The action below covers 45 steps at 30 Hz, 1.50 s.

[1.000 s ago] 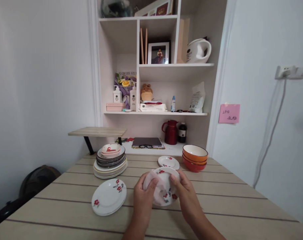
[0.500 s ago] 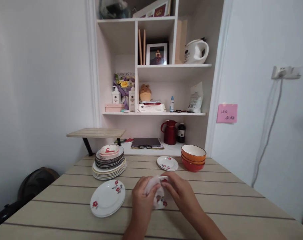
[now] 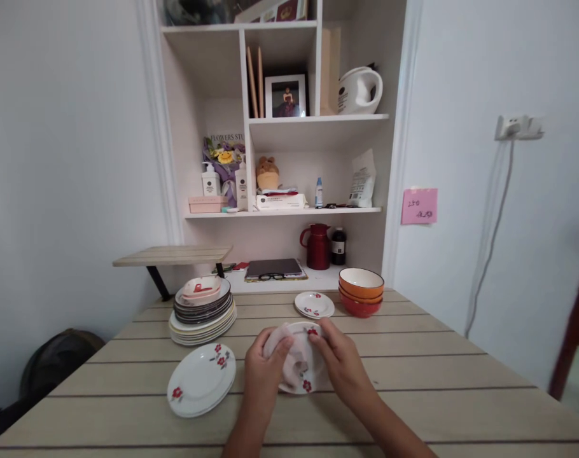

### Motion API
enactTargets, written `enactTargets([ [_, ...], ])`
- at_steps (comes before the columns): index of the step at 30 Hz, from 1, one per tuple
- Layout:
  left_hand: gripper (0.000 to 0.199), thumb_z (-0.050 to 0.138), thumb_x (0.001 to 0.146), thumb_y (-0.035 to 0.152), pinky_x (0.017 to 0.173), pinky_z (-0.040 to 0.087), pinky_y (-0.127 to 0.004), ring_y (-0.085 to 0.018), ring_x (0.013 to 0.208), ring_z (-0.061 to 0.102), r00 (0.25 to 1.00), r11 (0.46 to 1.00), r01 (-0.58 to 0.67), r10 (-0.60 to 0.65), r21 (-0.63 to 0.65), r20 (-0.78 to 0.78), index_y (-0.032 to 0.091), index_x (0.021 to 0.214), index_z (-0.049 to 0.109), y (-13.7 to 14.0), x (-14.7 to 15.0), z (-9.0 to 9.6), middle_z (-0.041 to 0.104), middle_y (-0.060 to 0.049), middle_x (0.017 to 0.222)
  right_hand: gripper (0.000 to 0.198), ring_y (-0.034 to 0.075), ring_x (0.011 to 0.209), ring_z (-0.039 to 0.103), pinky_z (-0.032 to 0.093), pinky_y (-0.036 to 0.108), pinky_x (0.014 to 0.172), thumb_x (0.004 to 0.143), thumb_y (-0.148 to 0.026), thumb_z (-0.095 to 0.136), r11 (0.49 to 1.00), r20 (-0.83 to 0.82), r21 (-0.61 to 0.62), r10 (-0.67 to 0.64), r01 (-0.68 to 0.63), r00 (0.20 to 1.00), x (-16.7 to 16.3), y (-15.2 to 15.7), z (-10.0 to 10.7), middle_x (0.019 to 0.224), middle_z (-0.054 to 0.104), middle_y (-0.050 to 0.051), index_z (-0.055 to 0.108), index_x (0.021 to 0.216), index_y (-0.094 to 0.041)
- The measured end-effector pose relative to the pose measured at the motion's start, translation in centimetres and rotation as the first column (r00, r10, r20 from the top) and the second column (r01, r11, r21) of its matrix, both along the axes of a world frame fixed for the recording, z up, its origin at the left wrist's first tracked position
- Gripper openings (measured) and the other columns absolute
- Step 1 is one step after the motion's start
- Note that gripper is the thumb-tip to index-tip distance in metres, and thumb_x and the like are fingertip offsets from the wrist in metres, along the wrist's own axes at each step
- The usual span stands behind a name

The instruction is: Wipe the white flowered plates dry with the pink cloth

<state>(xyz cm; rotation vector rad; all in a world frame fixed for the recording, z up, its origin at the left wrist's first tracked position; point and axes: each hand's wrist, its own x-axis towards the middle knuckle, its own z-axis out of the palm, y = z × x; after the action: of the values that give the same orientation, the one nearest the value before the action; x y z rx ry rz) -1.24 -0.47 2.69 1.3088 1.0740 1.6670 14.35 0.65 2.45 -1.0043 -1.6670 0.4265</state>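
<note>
Between my hands a small white plate (image 3: 310,366) with red flowers is held up, its face tilted toward me. My left hand (image 3: 266,366) grips a thin white cloth or tissue (image 3: 289,362), pressed against the plate's left side. At the plate's upper right edge, my right hand (image 3: 340,356) holds the rim, thumb on the face and fingers behind. To the left lie larger flowered plates (image 3: 201,380), one upon another. Small flowered plates (image 3: 314,305) are stacked just beyond my hands.
A tall stack of plates (image 3: 202,324) with small dishes on top stands at the back left, near a raised wooden shelf (image 3: 172,256). Stacked orange and red bowls (image 3: 361,292) stand at the back right. Behind are a laptop (image 3: 273,268) and a red jug (image 3: 318,247).
The plate has turned from nearly edge-on to show more of its face. My hands have moved slightly apart at the plate, and the camera view has shifted a little right.
</note>
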Motion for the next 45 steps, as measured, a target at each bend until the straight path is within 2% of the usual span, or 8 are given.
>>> enactTargets([
  [7, 0.049, 0.078, 0.061, 0.052, 0.057, 0.050, -0.022, -0.016, 0.065, 0.062, 0.984, 0.995, -0.002, 0.019, -0.096, 0.175, 0.014, 0.092, 0.070, -0.2, 0.6, -0.2, 0.070, -0.003, 0.076, 0.023, 0.018, 0.072, 0.053, 0.044, 0.026, 0.064, 0.089, -0.043, 0.049, 0.992, -0.276, -0.082, 0.066, -0.091, 0.959, -0.4, 0.1, -0.4, 0.080, 0.059, 0.001, 0.054, 0.091, -0.020],
  [10, 0.049, 0.077, 0.063, 0.050, 0.058, 0.051, -0.022, -0.016, 0.065, 0.063, 0.982, 0.996, -0.024, 0.040, -0.089, 0.184, 0.013, 0.093, 0.071, -0.1, 0.6, -0.5, 0.070, -0.004, 0.076, 0.022, 0.019, 0.072, 0.055, 0.045, 0.026, 0.062, 0.089, -0.042, 0.049, 0.986, -0.295, -0.110, 0.089, -0.126, 0.951, -0.6, 0.1, -0.6, 0.079, 0.060, 0.001, 0.055, 0.091, -0.021],
  [13, 0.043, 0.076, 0.066, 0.048, 0.056, 0.050, -0.022, -0.016, 0.063, 0.062, 0.988, 0.996, -0.073, 0.080, -0.060, 0.135, 0.012, 0.089, 0.072, 0.0, 0.3, -0.6, 0.069, -0.003, 0.070, 0.020, 0.019, 0.071, 0.058, 0.046, 0.027, 0.061, 0.088, -0.040, 0.051, 0.989, -0.203, -0.115, 0.069, -0.093, 0.977, -0.5, 0.0, -0.3, 0.081, 0.064, 0.002, 0.056, 0.093, -0.021],
  [18, 0.030, 0.075, 0.068, 0.040, 0.060, 0.052, -0.025, -0.018, 0.065, 0.064, 0.991, 0.990, -0.133, 0.134, 0.034, -0.007, 0.014, 0.084, 0.074, -0.4, 0.0, -0.1, 0.070, -0.003, 0.069, 0.027, 0.023, 0.093, 0.062, 0.048, 0.032, 0.080, 0.085, -0.027, 0.053, 0.997, -0.023, 0.079, -0.021, 0.023, 1.000, 0.1, 0.0, 0.2, 0.104, 0.068, 0.007, 0.057, 0.111, -0.023],
  [28, 0.016, 0.073, 0.072, 0.032, 0.070, 0.052, -0.028, -0.021, 0.072, 0.065, 0.932, 0.938, -0.111, 0.212, 0.327, -0.293, 0.020, 0.082, 0.075, -0.3, -0.1, -0.6, 0.071, -0.005, 0.076, 0.008, 0.019, 0.072, 0.061, 0.041, 0.027, 0.063, 0.090, -0.025, 0.047, 0.993, 0.362, 0.119, -0.053, 0.010, 0.931, 0.6, -0.4, 0.4, 0.083, 0.066, 0.002, 0.054, 0.091, -0.024],
  [32, 0.017, 0.073, 0.072, 0.034, 0.069, 0.052, -0.027, -0.021, 0.072, 0.064, 0.944, 0.952, -0.108, 0.188, 0.286, -0.271, 0.020, 0.082, 0.075, -0.6, 0.0, -0.4, 0.070, -0.006, 0.077, 0.015, 0.017, 0.063, 0.055, 0.036, 0.026, 0.058, 0.093, -0.028, 0.042, 0.994, 0.342, 0.109, -0.051, 0.014, 0.938, 0.3, -0.5, 0.1, 0.072, 0.060, 0.000, 0.050, 0.080, -0.023],
  [40, 0.033, 0.076, 0.064, 0.044, 0.046, 0.047, -0.021, -0.016, 0.057, 0.058, 0.996, 0.998, -0.047, 0.050, 0.040, -0.077, 0.016, 0.081, 0.071, -0.3, 0.4, -0.6, 0.066, -0.002, 0.065, 0.021, 0.015, 0.061, 0.048, 0.034, 0.024, 0.056, 0.091, -0.034, 0.045, 0.999, 0.076, -0.008, 0.051, -0.050, 0.996, -0.1, -0.6, -0.1, 0.065, 0.050, -0.003, 0.045, 0.073, -0.023],
  [45, 0.033, 0.076, 0.062, 0.041, 0.043, 0.044, -0.019, -0.013, 0.052, 0.054, 1.000, 1.000, -0.003, 0.003, -0.019, -0.013, 0.014, 0.081, 0.070, -0.2, 0.4, -0.2, 0.064, -0.001, 0.062, 0.024, 0.016, 0.063, 0.047, 0.035, 0.023, 0.057, 0.091, -0.040, 0.046, 0.992, -0.020, -0.075, 0.095, -0.097, 0.995, -0.1, -0.4, -0.2, 0.066, 0.049, -0.003, 0.045, 0.074, -0.023],
])
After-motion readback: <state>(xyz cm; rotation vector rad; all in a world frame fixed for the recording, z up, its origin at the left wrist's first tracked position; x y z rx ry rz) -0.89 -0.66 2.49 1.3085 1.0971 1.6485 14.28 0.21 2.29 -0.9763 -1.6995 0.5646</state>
